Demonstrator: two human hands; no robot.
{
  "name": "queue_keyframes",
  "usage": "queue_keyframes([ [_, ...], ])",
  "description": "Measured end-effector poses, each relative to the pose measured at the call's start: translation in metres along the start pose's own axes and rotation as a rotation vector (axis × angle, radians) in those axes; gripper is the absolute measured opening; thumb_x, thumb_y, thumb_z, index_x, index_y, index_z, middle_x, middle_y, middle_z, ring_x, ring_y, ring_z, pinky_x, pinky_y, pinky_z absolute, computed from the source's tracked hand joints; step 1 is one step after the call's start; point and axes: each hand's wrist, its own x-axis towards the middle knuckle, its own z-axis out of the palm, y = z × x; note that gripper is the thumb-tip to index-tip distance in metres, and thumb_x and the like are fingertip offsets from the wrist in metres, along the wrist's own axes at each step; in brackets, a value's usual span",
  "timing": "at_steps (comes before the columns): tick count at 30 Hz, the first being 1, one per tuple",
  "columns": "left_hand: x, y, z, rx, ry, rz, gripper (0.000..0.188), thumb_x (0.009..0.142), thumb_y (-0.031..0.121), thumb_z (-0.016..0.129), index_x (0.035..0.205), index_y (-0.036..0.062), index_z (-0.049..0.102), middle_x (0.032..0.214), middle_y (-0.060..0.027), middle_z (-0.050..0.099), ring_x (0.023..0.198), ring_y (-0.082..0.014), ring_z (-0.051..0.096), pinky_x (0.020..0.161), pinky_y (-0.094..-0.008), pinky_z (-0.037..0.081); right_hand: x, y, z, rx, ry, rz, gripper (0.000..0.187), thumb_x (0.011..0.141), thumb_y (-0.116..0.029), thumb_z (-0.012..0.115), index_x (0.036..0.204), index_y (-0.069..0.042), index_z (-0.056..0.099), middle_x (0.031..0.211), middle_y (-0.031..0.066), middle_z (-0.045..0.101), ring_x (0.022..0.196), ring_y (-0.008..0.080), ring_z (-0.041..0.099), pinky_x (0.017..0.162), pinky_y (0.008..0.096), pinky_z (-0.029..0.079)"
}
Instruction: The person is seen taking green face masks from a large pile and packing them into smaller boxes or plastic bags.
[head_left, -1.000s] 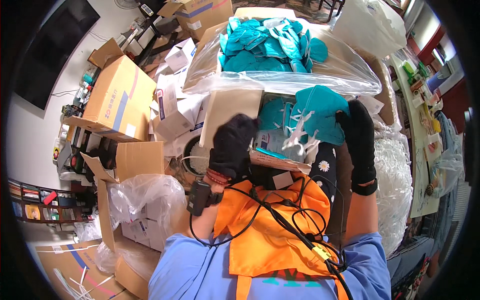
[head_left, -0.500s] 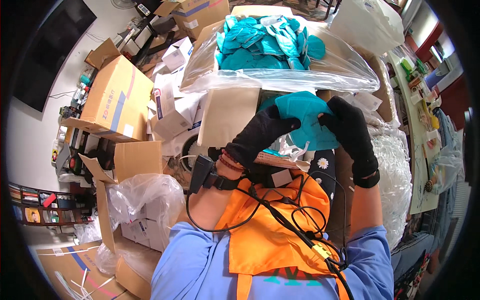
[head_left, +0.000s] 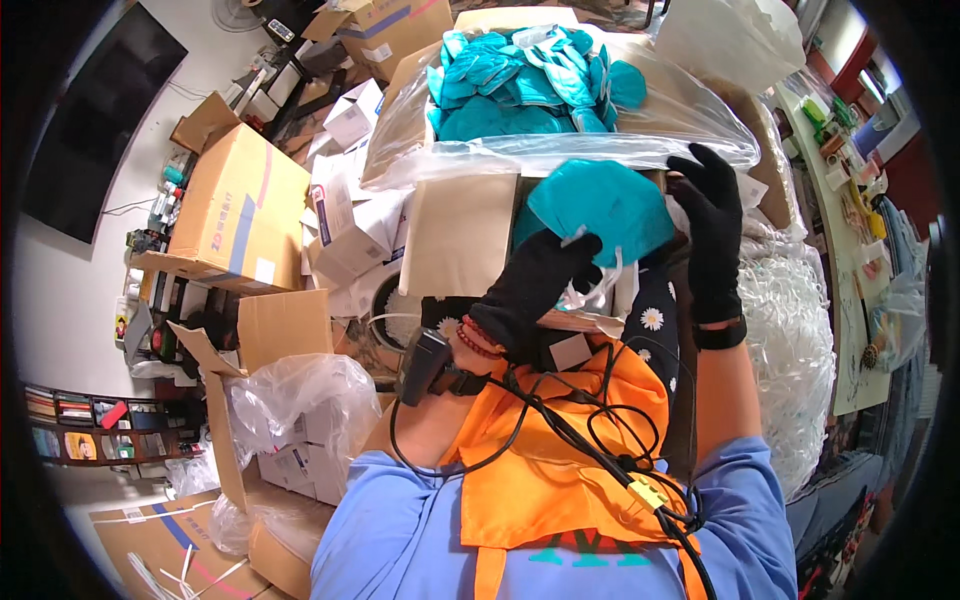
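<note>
Centrally, a teal face mask [head_left: 600,205] with white ear loops is held up in front of the person's chest, just below the near edge of a large clear plastic bag [head_left: 560,150]. The left hand [head_left: 535,285], in a black glove, grips the mask from below, its fingers closed on the lower edge where the white loops hang down. The right hand [head_left: 712,235], also black-gloved, is raised at the mask's right side with its fingers curled toward the mask's upper edge and the bag's rim; whether it pinches the mask or only touches it cannot be told.

The clear bag lies open in a cardboard carton [head_left: 470,220] and holds a heap of teal masks [head_left: 530,85] of the same kind. Under the hands, more white loops and mask parts lie on the person's lap, beside a dark cloth with daisy print [head_left: 655,320]. An orange vest [head_left: 560,450] over a blue shirt fills the lower view, crossed by black cables [head_left: 560,430] that run to a small black device strapped on the left wrist [head_left: 425,365]. To the left stand several brown cardboard boxes [head_left: 240,205] and white cartons [head_left: 345,215]; to the right lies a bag of white loops [head_left: 790,370].
</note>
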Motion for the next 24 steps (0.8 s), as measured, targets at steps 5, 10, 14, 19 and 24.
queue_keyframes([
  [5,0.012,0.033,-0.006,-0.358,0.097,-0.394,0.032,0.092,0.034,0.06,0.085,0.0024,0.063,0.064,-0.0048,0.058,0.061,-0.0138,0.055,0.056,-0.0297,0.043,-0.04,0.01,0.029,0.509,-0.09,0.347,0.041,0.089,-0.014,0.06,0.125,0.002,0.052,0.109,0.0092,0.062,0.093,0.0184,0.06,0.08,0.0309,0.049],
  [10,0.011,0.023,-0.017,-0.328,0.382,-0.213,0.027,0.092,0.034,0.06,0.089,0.0071,0.063,0.066,0.002,0.052,0.059,-0.0086,0.047,0.055,-0.027,0.039,-0.052,0.002,0.024,0.456,-0.438,0.761,0.023,0.085,-0.013,0.061,0.104,0.0,0.064,0.081,0.0011,0.06,0.075,0.0091,0.055,0.067,0.0234,0.043],
  [14,0.004,0.007,-0.048,-0.478,0.461,-0.347,0.022,0.09,0.027,0.063,0.098,0.007,0.062,0.069,0.0015,0.051,0.06,-0.0096,0.044,0.055,-0.0267,0.037,-0.049,0.011,-0.012,0.22,-0.566,0.643,0.019,0.085,-0.013,0.061,0.098,-0.001,0.067,0.075,0.0003,0.061,0.066,0.0096,0.055,0.057,0.0215,0.042],
  [19,-0.012,0.02,-0.037,-0.3,0.287,-0.381,0.022,0.092,0.023,0.061,0.101,0.0034,0.062,0.069,-0.0037,0.05,0.061,-0.0131,0.046,0.057,-0.0304,0.04,-0.039,0.025,-0.064,0.483,-0.366,0.776,0.03,0.08,-0.011,0.065,0.109,-0.001,0.064,0.095,0.0055,0.066,0.077,0.0114,0.061,0.069,0.024,0.048],
  [24,-0.012,-0.002,-0.049,-0.103,0.318,-0.244,0.02,0.093,0.022,0.058,0.1,0.0037,0.064,0.071,-0.0076,0.056,0.063,-0.0157,0.051,0.061,-0.0331,0.044,-0.016,0.016,-0.1,0.004,-0.463,0.444,0.042,0.076,-0.007,0.069,0.116,-0.002,0.06,0.106,0.0089,0.065,0.093,0.0176,0.062,0.083,0.0307,0.05],
])
